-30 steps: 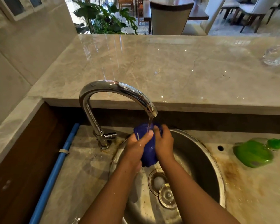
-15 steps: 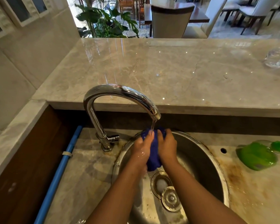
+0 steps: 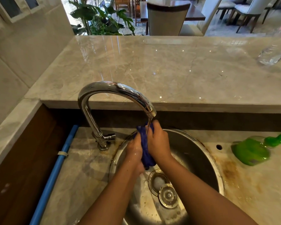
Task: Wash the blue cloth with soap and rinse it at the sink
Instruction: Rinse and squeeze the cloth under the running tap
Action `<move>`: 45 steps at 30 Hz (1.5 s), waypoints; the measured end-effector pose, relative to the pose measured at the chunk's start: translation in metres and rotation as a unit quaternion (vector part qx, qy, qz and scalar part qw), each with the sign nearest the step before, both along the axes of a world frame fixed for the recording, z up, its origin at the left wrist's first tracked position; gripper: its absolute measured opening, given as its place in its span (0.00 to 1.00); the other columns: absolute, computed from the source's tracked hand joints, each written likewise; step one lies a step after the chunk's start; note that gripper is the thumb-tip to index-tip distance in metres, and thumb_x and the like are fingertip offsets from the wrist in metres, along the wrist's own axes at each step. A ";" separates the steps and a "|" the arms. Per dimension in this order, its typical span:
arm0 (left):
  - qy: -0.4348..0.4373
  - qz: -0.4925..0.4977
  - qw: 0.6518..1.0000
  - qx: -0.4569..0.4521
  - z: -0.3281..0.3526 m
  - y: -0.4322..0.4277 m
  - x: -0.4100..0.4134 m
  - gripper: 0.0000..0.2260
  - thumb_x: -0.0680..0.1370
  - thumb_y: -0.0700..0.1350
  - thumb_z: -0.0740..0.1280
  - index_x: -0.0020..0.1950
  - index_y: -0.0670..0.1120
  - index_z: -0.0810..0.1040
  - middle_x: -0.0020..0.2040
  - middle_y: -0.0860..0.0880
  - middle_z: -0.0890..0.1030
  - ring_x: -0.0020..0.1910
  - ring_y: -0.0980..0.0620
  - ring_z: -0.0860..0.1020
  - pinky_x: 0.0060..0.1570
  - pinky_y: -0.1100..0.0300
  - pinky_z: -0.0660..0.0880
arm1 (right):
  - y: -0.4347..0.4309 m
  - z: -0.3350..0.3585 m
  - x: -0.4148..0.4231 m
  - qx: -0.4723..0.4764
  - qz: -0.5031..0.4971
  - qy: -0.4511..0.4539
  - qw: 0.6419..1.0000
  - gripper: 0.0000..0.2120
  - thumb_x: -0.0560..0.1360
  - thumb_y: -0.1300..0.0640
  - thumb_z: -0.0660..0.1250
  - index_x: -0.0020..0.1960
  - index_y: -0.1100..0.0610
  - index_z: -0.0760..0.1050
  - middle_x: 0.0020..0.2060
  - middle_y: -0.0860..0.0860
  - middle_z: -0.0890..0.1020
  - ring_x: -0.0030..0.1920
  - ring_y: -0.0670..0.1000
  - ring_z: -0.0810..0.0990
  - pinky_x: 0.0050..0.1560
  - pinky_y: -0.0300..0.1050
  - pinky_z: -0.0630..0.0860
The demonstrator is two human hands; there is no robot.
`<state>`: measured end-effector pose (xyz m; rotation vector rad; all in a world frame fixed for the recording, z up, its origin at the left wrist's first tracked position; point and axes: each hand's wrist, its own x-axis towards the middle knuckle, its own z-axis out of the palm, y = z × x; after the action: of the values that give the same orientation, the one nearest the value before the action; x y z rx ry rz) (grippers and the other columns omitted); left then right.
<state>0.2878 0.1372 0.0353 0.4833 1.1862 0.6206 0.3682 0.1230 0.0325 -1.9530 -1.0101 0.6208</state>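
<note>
Both hands, left hand (image 3: 135, 150) and right hand (image 3: 158, 143), grip the bunched blue cloth (image 3: 145, 148) over the sink (image 3: 201, 153), under the tap (image 3: 115, 90). Best to squeeze and turn it there so water reaches every fold.

Forearms (image 3: 201, 192) bare to frame edge — left hand (image 3: 135, 148) wet, droplets glinting on back.

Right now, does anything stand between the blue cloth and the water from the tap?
Nothing visible does. The left hand and right hand hold the blue cloth right under the tap spout, above the sink, and the stream lands on its top.
</note>
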 end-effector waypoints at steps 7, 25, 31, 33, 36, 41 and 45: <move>-0.015 0.053 0.997 0.060 -0.002 0.011 -0.014 0.13 0.80 0.49 0.67 0.64 0.50 0.74 0.55 0.45 0.82 0.52 0.43 0.81 0.47 0.46 0.80 | -0.017 0.006 0.010 0.070 -0.084 0.173 0.979 0.05 0.83 0.52 0.58 0.57 0.51 0.71 0.48 0.49 0.80 0.42 0.48 0.80 0.47 0.51 0.80; 0.015 0.050 0.994 0.092 0.002 -0.002 -0.009 0.05 0.80 0.46 0.67 0.55 0.51 0.75 0.51 0.47 0.82 0.47 0.46 0.82 0.47 0.48 0.81 | -0.025 -0.008 0.006 0.066 -0.108 0.176 0.976 0.08 0.83 0.54 0.59 0.55 0.56 0.75 0.47 0.51 0.80 0.47 0.51 0.80 0.49 0.52 0.78; 0.044 0.028 0.998 -0.019 0.014 -0.007 0.001 0.14 0.82 0.49 0.59 0.40 0.45 0.75 0.36 0.45 0.77 0.35 0.48 0.77 0.36 0.56 0.73 | -0.036 0.011 -0.041 0.102 -0.011 0.106 0.989 0.06 0.81 0.54 0.61 0.46 0.53 0.73 0.38 0.49 0.80 0.38 0.46 0.78 0.39 0.38 0.73; 0.060 0.014 0.998 0.005 0.012 -0.015 0.003 0.14 0.81 0.53 0.62 0.44 0.44 0.78 0.39 0.43 0.81 0.39 0.46 0.80 0.39 0.55 0.76 | -0.024 0.001 -0.029 0.056 -0.043 0.041 0.997 0.08 0.81 0.50 0.60 0.47 0.53 0.72 0.38 0.49 0.80 0.39 0.48 0.78 0.39 0.44 0.74; 0.041 0.012 0.997 0.068 0.013 -0.022 0.000 0.15 0.81 0.58 0.62 0.54 0.47 0.78 0.48 0.43 0.85 0.48 0.44 0.84 0.51 0.46 0.81 | -0.013 -0.015 -0.003 -0.007 -0.077 0.050 0.996 0.11 0.83 0.50 0.58 0.53 0.56 0.74 0.41 0.51 0.80 0.39 0.49 0.78 0.36 0.40 0.73; 0.061 0.028 0.991 0.115 0.011 -0.015 -0.004 0.07 0.80 0.55 0.64 0.48 0.52 0.76 0.47 0.47 0.84 0.48 0.44 0.83 0.56 0.40 0.80 | -0.021 -0.011 0.003 0.048 -0.139 0.130 0.981 0.08 0.83 0.53 0.58 0.50 0.56 0.73 0.38 0.46 0.77 0.36 0.43 0.77 0.31 0.28 0.70; 0.091 0.071 0.992 0.059 0.012 0.006 -0.008 0.10 0.81 0.55 0.63 0.49 0.50 0.75 0.46 0.47 0.81 0.44 0.47 0.81 0.46 0.50 0.80 | -0.031 0.013 -0.024 0.129 -0.073 0.180 0.972 0.08 0.82 0.54 0.61 0.48 0.56 0.74 0.37 0.48 0.78 0.32 0.39 0.75 0.32 0.33 0.72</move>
<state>0.2793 0.1437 0.0477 0.5673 1.3709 0.7849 0.3442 0.0918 0.0450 -1.5973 -0.6765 0.6931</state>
